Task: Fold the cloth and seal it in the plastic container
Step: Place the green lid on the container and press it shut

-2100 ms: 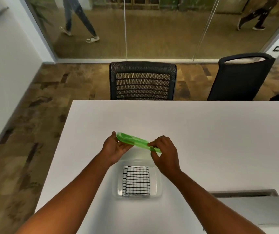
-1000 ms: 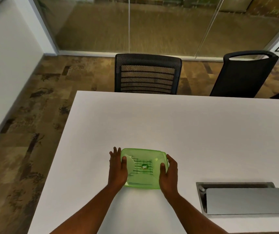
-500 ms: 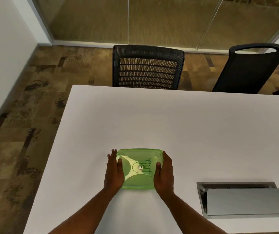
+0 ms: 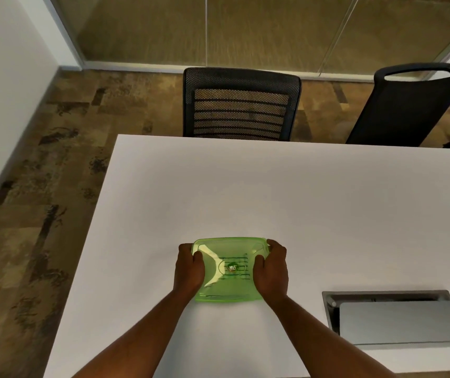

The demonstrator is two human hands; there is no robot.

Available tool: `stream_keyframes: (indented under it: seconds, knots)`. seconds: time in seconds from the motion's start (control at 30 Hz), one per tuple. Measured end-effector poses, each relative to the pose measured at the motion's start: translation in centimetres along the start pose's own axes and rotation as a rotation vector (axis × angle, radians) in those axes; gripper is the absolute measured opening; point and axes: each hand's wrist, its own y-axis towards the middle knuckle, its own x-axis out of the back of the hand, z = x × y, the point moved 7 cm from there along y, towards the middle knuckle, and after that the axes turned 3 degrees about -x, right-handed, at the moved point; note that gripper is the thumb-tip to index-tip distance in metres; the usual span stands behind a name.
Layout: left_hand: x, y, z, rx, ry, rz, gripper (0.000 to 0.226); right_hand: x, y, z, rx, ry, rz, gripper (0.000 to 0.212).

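A translucent green lid (image 4: 228, 287) lies flat on top of the plastic container near the front of the white table (image 4: 245, 192). Dark stripes of the folded checked cloth (image 4: 241, 272) show faintly through the lid. My left hand (image 4: 189, 270) clasps the container's left side, thumb on the lid, fingers curled over the far left corner. My right hand (image 4: 271, 268) clasps the right side the same way. The container's clear body is hidden under the lid and my hands.
A metal cable hatch (image 4: 398, 320) with a grey flap is set into the table at the right front. Two black chairs (image 4: 241, 103) (image 4: 409, 105) stand at the far edge. The table's left edge drops to the brown floor (image 4: 41, 186).
The green lid went from held tilted above the open container to lying flat on it. Since then both hands have curled their fingers over the lid's far corners.
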Motion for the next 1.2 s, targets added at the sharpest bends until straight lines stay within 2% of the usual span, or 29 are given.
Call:
stream_keyframes:
  seconds: [0.03,0.1,0.2,0.3,0.63,1.03,1.2]
  knots:
    - [0.1,0.2,-0.2,0.028,-0.019,-0.017,0.02,0.0,0.5,-0.2,-0.057,-0.002,-0.005,0.041]
    - [0.4,0.7,-0.6,0.082,-0.025,-0.074,0.037,0.2,1.6,-0.7,-0.156,-0.001,-0.038,0.033]
    - [1.0,1.4,-0.3,0.18,-0.016,-0.15,0.055,0.0,3.4,-1.6,-0.279,-0.012,-0.025,0.045]
    - [0.5,1.9,-0.2,0.197,-0.038,-0.144,0.052,-1.1,4.4,-2.0,-0.282,0.002,0.05,0.057]
    - [-0.6,1.7,0.1,0.121,-0.055,-0.18,0.048,-2.3,4.4,-2.6,-0.24,0.006,-0.03,0.046]
    - [-0.7,2.1,0.6,0.126,0.008,-0.16,0.052,-3.1,4.8,-2.7,-0.294,-0.02,0.039,0.046]
    - [-0.4,2.0,0.4,0.109,0.021,-0.207,0.047,-2.8,4.7,-2.6,-0.288,-0.035,-0.002,0.044]
